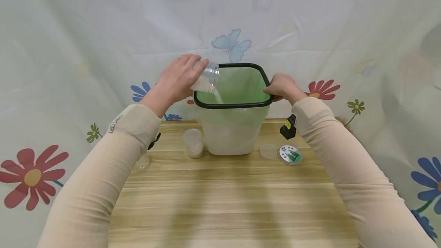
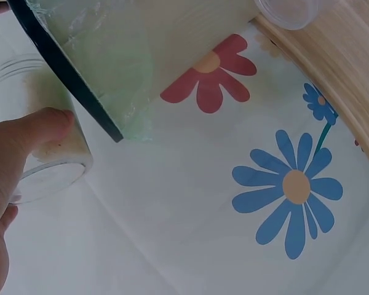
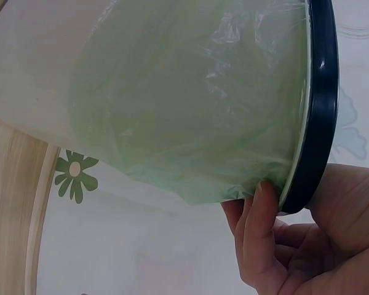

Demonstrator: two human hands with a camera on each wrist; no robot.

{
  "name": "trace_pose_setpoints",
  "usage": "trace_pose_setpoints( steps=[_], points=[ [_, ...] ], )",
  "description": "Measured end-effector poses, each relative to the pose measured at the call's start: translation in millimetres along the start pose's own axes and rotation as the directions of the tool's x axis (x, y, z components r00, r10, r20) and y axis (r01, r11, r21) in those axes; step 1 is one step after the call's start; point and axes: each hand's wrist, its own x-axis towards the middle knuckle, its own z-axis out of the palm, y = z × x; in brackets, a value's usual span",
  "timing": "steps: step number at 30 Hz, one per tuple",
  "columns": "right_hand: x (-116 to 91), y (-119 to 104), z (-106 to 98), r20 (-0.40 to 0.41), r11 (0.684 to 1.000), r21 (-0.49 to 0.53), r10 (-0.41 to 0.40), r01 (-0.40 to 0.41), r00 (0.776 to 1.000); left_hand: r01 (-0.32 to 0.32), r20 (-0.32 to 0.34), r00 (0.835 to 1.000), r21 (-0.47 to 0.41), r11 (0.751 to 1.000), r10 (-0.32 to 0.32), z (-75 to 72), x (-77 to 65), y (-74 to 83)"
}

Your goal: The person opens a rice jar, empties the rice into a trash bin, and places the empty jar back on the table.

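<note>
A white trash bin [image 1: 229, 135] with a black rim [image 1: 237, 106] stands on the table, lined with a thin green bag [image 3: 190, 92]. My left hand [image 1: 179, 77] grips a clear jar [image 1: 211, 72] that is tilted over the bin's left rim. White grains [image 1: 218, 96] stream from the jar's mouth into the bin. In the left wrist view, the thumb presses along the jar [image 2: 52, 181], which still holds pale contents. My right hand [image 1: 283, 86] holds the right side of the rim, its fingers under the edge beside the bag in the right wrist view.
Left of the bin stands a clear container [image 1: 194, 142] with white grains at its bottom. A clear lid [image 1: 268, 151] and a round lid with a green leaf label [image 1: 289, 155] lie at right. Another clear object [image 1: 142, 162] sits by the left sleeve. A flowered curtain [image 1: 234, 10] hangs behind.
</note>
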Motion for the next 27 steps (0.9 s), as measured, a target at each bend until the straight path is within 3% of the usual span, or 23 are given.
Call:
trace_pose_setpoints(
  steps=[10, 27],
  points=[
    [-0.7, -1.7, -0.5, -0.004, 1.000, -0.008, -0.003, 0.003, 1.000, -0.028, -0.028, 0.999, 0.007, 1.000, 0.028, -1.8, 2.1, 0.4],
    [-1.0, -2.0, 1.6, -0.006, 1.000, 0.007, 0.001, -0.001, 1.000, -0.043, -0.012, 0.999, 0.026, 0.999, 0.043, -1.6, 3.1, 2.7]
  ],
)
